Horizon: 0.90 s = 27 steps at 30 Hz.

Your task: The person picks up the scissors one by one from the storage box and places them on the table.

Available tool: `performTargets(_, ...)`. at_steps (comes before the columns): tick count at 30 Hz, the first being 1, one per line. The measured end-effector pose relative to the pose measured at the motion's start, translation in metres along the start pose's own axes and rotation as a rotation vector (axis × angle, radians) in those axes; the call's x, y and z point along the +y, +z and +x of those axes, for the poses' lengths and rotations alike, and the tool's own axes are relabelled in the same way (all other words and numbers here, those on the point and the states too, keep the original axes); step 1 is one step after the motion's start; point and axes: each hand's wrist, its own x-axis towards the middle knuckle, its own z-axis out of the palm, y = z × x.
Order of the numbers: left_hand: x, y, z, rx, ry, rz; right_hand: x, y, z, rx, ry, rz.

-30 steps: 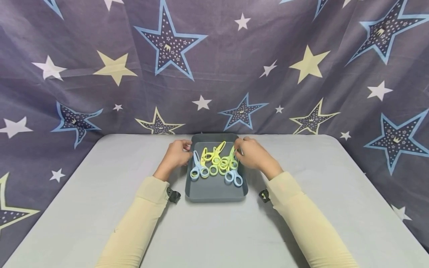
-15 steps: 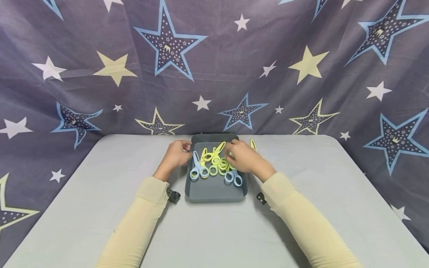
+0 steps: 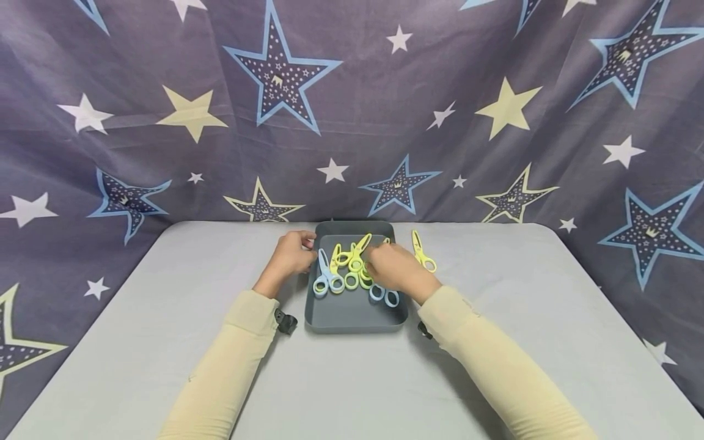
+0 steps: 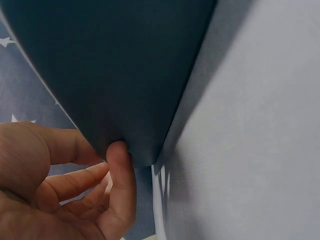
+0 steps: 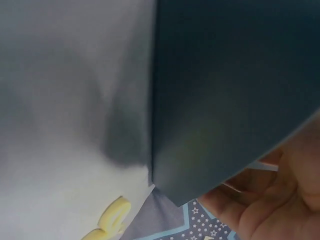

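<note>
A grey tray [image 3: 354,319] holds several pairs of plastic scissors: yellow-green ones [image 3: 359,250] in the middle and blue ones [image 3: 326,275] on the left. My left hand [image 3: 290,253] pinches the tray's left wall, thumb against the outside in the left wrist view. My right hand [image 3: 397,269] reaches over the right wall among the scissors, just above blue handles [image 3: 384,294]. Its fingertips are hidden behind the tray wall [image 5: 225,110] in the right wrist view, so I cannot tell what they hold. Yellow scissors [image 3: 420,250] lie outside the tray, to its right.
The tray stands at the back middle of a table with a pale grey cover [image 3: 352,385]. A dark star-print curtain [image 3: 352,110] rises right behind the table's far edge. A small black device [image 3: 286,321] sits at the left sleeve's cuff.
My right hand has moved left and nearer, from the tray's right rim in over the scissors. The yellow scissors on the table have come into sight beside it. The left hand stays put.
</note>
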Motion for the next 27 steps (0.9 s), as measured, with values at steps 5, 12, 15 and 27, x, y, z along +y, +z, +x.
performTargets(5, 0.0, 0.0, 0.001, 0.0, -0.006, 0.003, -0.003, -0.002, 0.002, -0.025, 0.016, 0.033)
performTargets(12, 0.0, 0.0, 0.001, -0.001, -0.012, 0.006, -0.003, 0.0, 0.004, -0.009, -0.05, 0.084)
performTargets(15, -0.001, 0.0, 0.001, -0.002, -0.01, 0.008, -0.002, 0.0, 0.006, -0.023, -0.062, 0.092)
performTargets(27, -0.002, 0.001, 0.002, -0.003, -0.011, 0.01, 0.0, 0.001, 0.012, 0.001, -0.035, 0.181)
